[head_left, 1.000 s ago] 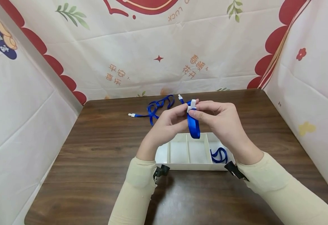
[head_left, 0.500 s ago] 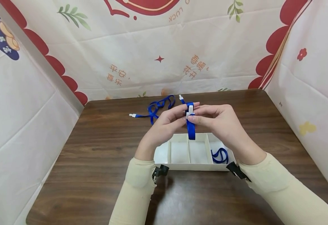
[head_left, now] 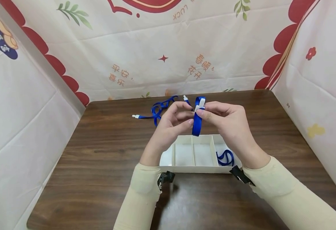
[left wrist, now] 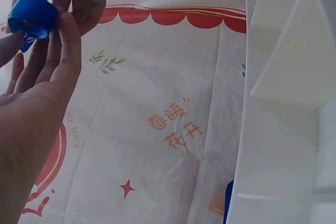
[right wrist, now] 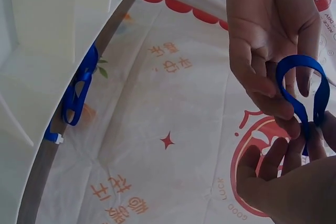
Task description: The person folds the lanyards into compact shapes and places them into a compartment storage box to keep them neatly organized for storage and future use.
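A blue lanyard strap, folded into a loop with a white plastic buckle (head_left: 200, 104), is held up above the tray. My right hand (head_left: 232, 124) pinches it at the buckle between thumb and fingers. The left hand (head_left: 170, 131) meets the strap from the other side, curved fingers and thumb at its edge. In the left wrist view, the blue loop (left wrist: 32, 13) lies between the left thumb and fingertips. The right wrist view shows the strap loop (right wrist: 302, 62) rising from the right fingers, beside the left fingertips. How firmly the left hand grips is partly hidden.
A white divided tray (head_left: 196, 169) stands below the hands, a coiled blue lanyard (head_left: 226, 158) in its right compartment. Behind it, another blue lanyard (head_left: 156, 110) with white end clips lies loosely on the brown table (head_left: 98, 166). Printed cloth (head_left: 144, 41) walls the table's back and sides.
The buckle and loop tilted and shifted slightly right and up in the last half second. The left index finger drew back from over the strap; the right hand kept its pinch.
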Demonstrator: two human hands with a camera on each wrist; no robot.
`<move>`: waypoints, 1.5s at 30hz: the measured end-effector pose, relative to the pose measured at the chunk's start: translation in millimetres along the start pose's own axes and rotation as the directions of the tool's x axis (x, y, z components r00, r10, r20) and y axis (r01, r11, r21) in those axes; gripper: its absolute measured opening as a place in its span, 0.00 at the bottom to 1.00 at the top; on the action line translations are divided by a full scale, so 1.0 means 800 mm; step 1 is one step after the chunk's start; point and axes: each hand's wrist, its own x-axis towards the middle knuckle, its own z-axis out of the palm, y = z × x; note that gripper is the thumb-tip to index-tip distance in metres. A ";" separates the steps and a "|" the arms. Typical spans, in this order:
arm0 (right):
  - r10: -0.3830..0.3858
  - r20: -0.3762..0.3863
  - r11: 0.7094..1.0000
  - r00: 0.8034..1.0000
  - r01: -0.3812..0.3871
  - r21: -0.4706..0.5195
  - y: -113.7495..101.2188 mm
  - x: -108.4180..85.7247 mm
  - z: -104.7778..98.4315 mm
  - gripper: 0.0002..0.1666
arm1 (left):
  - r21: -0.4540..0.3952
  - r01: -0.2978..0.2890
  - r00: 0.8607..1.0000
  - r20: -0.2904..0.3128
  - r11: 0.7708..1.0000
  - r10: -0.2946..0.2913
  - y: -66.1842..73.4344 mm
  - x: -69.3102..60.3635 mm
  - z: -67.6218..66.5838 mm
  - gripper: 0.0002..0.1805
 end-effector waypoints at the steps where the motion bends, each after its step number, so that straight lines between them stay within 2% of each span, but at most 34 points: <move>1: -0.002 -0.007 1.000 1.000 0.002 0.001 0.000 0.000 0.000 0.18 | -0.022 0.008 1.000 0.002 1.000 -0.008 -0.002 0.000 0.001 0.19; 6: -0.035 -0.051 0.999 0.998 0.037 0.038 0.001 0.000 0.000 0.16 | -0.061 0.030 0.999 0.014 0.998 -0.029 -0.009 -0.001 0.006 0.20; 9: -0.076 -0.084 0.994 0.994 0.082 0.071 0.001 0.001 0.000 0.14 | -0.143 0.025 1.000 0.017 0.989 -0.023 -0.012 -0.002 0.008 0.20; 13: -0.130 -0.109 0.983 0.986 0.143 0.119 0.001 0.000 -0.001 0.12 | -0.264 0.027 0.999 0.046 0.964 -0.016 -0.015 -0.003 0.012 0.22; 17: -0.202 -0.126 0.965 0.971 0.219 0.142 0.000 0.001 0.000 0.12 | -0.336 0.031 0.997 0.078 0.941 -0.005 -0.018 -0.004 0.016 0.23; 23: -0.288 -0.176 0.934 0.941 0.316 0.164 0.001 -0.001 0.005 0.11 | -0.413 0.074 0.990 0.140 0.908 -0.017 -0.019 -0.007 0.018 0.21; 28: -0.315 -0.210 0.922 0.926 0.351 0.165 -0.001 -0.002 0.007 0.14 | -0.451 0.096 0.984 0.177 0.887 -0.016 -0.017 -0.007 0.019 0.19; 31: -0.313 -0.199 0.930 0.928 0.343 0.133 -0.003 -0.002 0.006 0.20 | -0.453 0.107 0.982 0.187 0.885 -0.024 -0.016 -0.009 0.020 0.18; 34: -0.311 -0.164 0.935 0.936 0.332 0.122 -0.005 -0.001 0.004 0.23 | -0.451 0.106 0.983 0.181 0.886 -0.025 -0.015 -0.010 0.021 0.19; 41: -0.286 -0.100 0.936 0.953 0.300 0.183 -0.007 0.002 -0.003 0.13 | -0.438 0.107 0.987 0.154 0.893 -0.043 -0.016 -0.012 0.023 0.20; 45: -0.278 -0.077 0.943 0.958 0.287 0.166 -0.009 0.003 -0.005 0.12 | -0.446 0.105 0.990 0.128 0.889 -0.053 -0.015 -0.013 0.023 0.22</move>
